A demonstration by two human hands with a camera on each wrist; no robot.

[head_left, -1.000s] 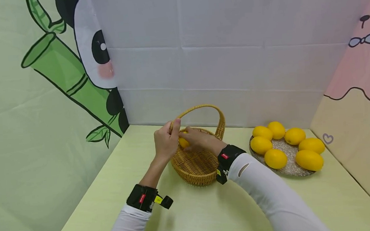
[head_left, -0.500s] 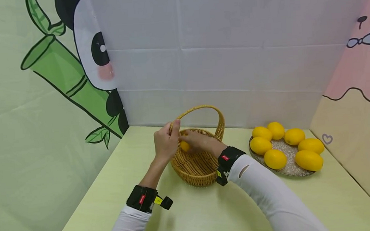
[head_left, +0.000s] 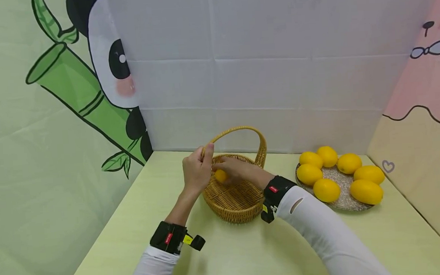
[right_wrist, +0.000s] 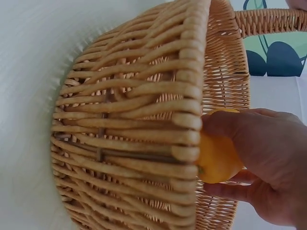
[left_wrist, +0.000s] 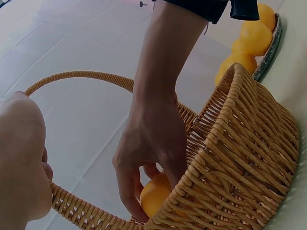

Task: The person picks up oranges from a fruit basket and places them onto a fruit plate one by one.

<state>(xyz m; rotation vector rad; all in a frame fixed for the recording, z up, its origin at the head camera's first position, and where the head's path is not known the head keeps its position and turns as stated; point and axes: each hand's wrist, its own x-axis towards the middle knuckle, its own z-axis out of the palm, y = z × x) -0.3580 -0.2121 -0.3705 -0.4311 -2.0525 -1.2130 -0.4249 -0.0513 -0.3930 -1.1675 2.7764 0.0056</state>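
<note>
A woven wicker basket [head_left: 233, 204] with a tall arched handle [head_left: 263, 145] stands on the table. My left hand [head_left: 197, 170] grips the left side of that handle. Inside the basket, my right hand [head_left: 239, 170] holds a yellow lemon [head_left: 221, 176] between thumb and fingers. From the right wrist, the lemon [right_wrist: 218, 153] shows just beyond the basket rim [right_wrist: 192, 96], which hides part of it. In the left wrist view the right hand [left_wrist: 153, 143] reaches down over the lemon [left_wrist: 156, 194]. Whether the lemon touches the basket floor cannot be seen.
To the right, a speckled plate [head_left: 341, 178] bears several lemons [head_left: 327, 190] set around its edge. The pale table [head_left: 234, 254] runs back to a white cloth wall [head_left: 258, 80]. Printed cloth walls stand at left and right.
My right hand has lowered the lemon slightly, away from the basket's left rim and further inside. The left hand keeps its grip on the handle, and the basket stays put.
</note>
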